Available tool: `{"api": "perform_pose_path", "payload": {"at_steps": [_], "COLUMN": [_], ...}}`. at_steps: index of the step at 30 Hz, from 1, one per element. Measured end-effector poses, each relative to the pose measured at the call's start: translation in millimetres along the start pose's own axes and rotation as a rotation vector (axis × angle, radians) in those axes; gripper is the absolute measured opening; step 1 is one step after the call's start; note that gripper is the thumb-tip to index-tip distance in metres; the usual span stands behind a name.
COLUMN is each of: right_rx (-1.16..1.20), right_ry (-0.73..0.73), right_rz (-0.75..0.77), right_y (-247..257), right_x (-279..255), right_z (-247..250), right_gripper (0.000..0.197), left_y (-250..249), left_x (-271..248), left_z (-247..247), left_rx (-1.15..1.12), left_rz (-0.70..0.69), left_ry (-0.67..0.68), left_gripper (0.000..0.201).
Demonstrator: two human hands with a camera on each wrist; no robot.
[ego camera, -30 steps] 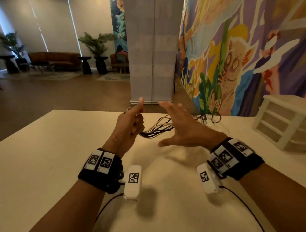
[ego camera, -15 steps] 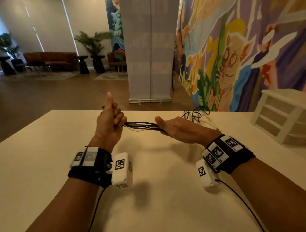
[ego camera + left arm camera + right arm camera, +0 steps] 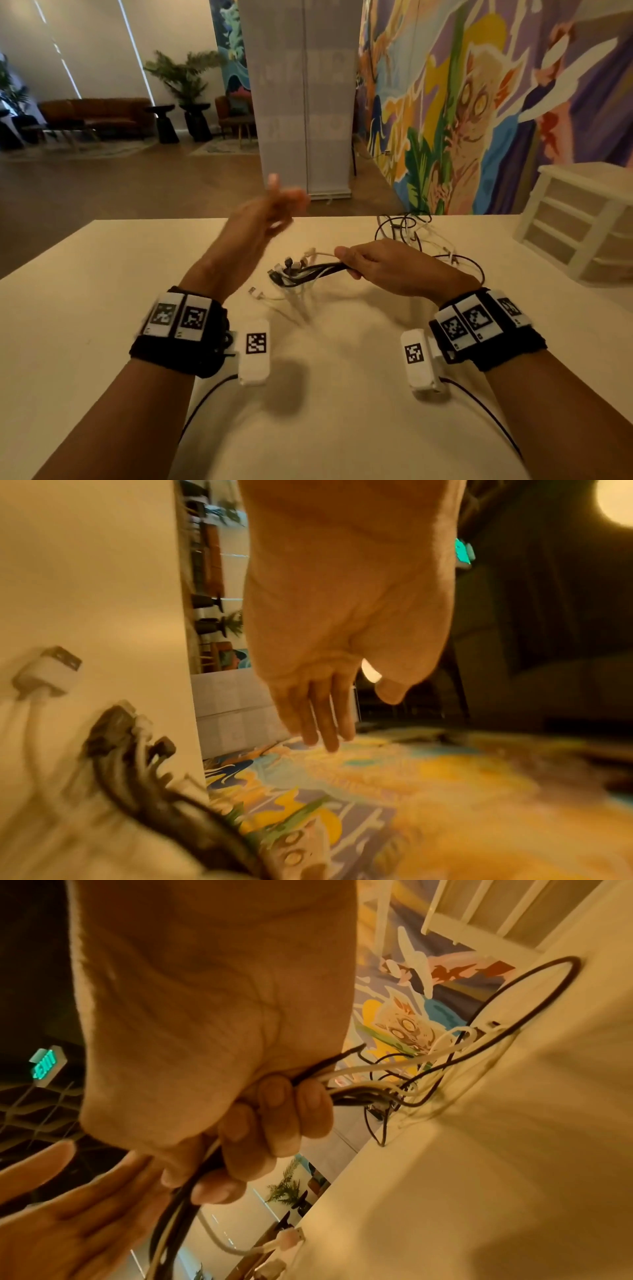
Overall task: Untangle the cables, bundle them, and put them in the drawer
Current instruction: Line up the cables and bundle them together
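My right hand (image 3: 373,262) grips a bunch of black and white cables (image 3: 308,269) above the cream table (image 3: 102,308); in the right wrist view its fingers (image 3: 274,1123) curl round the cables (image 3: 377,1080). The plug ends (image 3: 287,265) fan out to the left of the fist. Loose loops of the cables (image 3: 411,233) trail behind it toward the far table edge. My left hand (image 3: 270,212) is raised and blurred, empty, with fingers straight (image 3: 322,718). The plug ends (image 3: 113,731) show below it in the left wrist view. A white drawer unit (image 3: 582,219) stands at the right.
A white USB plug (image 3: 255,293) lies on the table near my left wrist. A grey pillar (image 3: 301,102) and a painted wall (image 3: 479,102) rise beyond the far edge. A lounge with sofa and plants lies far left.
My left hand has let go of the cable bunch and lifted up and away. The plug ends now hang free from my right fist, which keeps its grip.
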State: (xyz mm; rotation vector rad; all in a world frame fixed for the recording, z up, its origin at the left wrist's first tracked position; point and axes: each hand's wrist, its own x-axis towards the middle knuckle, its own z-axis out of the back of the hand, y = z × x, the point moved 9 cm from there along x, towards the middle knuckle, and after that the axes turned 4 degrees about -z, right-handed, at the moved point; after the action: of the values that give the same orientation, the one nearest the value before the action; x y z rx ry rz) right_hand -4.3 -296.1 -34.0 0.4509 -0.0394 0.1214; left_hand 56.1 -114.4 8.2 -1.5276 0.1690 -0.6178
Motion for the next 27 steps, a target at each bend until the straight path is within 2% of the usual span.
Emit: {"api": "perform_pose_path", "payload": {"at_steps": [3,5,6,8,10,12,15,18,21,22,24,26,27], "right_rx": [0.103,0.161,0.194,0.256,0.309,0.367,0.359,0.208,0.116,0.090,0.040,0.012,-0.009], "right_ry": [-0.027,-0.081,-0.118,-0.184,-0.254,-0.317,-0.375,-0.551,-0.737,-0.769,-0.799,-0.713,-0.648], "right_rz": [0.004,-0.009,-0.021,-0.034,-0.012,0.013,-0.041,-0.043,0.042,0.038,-0.003,-0.012,-0.003], "right_y": [3,-3,-7,-10,-5,0,-15,-34,-33,-33,-38,-44,-47], "right_x": [-4,-9,-11,-14,-14,-15,-15,-22,-25,-25,-24,-18,-13], "right_z": [5,12,17,24,30,35,38,56,73,72,67,53,46], "right_gripper": [0.060,0.061,0.062,0.064,0.066,0.071,0.075,0.070,0.064,0.065,0.068,0.067,0.062], "left_y": [29,46,49,44,33,17,-19,-45,-51,-44,-11,25,36], "left_x": [-4,-14,-16,-13,-6,-3,-7,-11,-12,-9,-1,-4,-6], "left_z": [-53,-64,-65,-64,-58,-51,-29,4,29,32,34,31,28], "left_rx": [0.189,0.320,0.370,0.406,0.382,0.377,0.386,0.356,0.526,0.624,0.795,0.921,0.987], "left_rz": [0.212,0.330,0.344,0.296,0.226,0.122,-0.038,-0.127,-0.174,-0.147,0.043,0.267,0.308], "left_ry": [0.285,0.384,0.392,0.317,0.202,0.117,0.014,-0.075,-0.176,-0.168,-0.041,0.187,0.284], "left_gripper": [0.085,0.097,0.100,0.093,0.073,0.066,0.050,0.054,0.050,0.053,0.061,0.063,0.058]}}
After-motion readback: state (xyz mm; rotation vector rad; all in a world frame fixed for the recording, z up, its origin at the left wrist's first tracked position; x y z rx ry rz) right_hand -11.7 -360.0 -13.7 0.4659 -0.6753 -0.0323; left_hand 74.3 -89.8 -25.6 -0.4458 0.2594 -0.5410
